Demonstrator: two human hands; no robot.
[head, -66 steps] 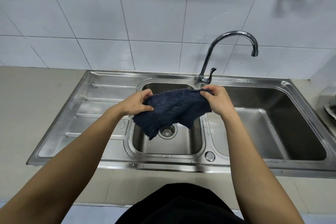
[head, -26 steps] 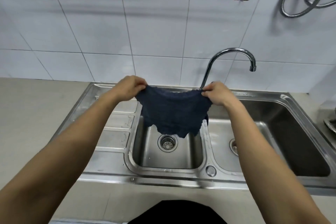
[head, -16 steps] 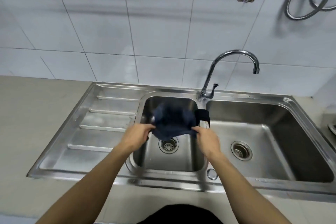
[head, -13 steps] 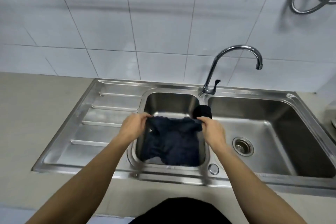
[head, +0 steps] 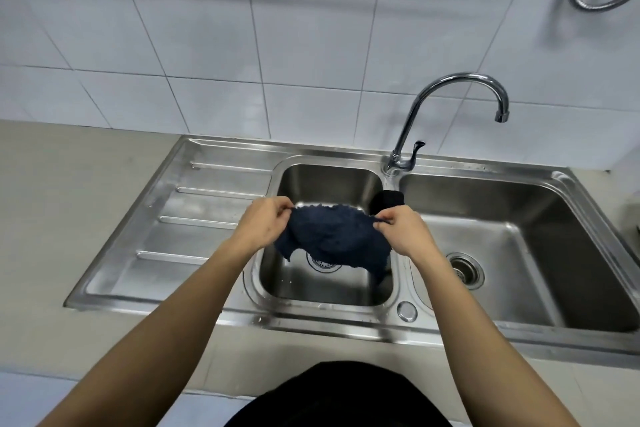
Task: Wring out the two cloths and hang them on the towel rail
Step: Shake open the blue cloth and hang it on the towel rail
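Head view shows my left hand [head: 264, 226] and right hand [head: 401, 230] each pinching 1 top corner of the dark blue fuzzy cloth [head: 334, 238] above the small steel sink basin [head: 325, 289]; I judge taut, level corners aid draping.

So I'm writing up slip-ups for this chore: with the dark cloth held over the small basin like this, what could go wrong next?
1. Each hand, left hand and right hand, only pinches a top corner of the cloth, so a shake might pull it free into the small basin.
2. The second cloth lies draped on the divider and could get forgotten or knocked in.
3. The towel rail is out of view, so drips may land on the counter on the way.
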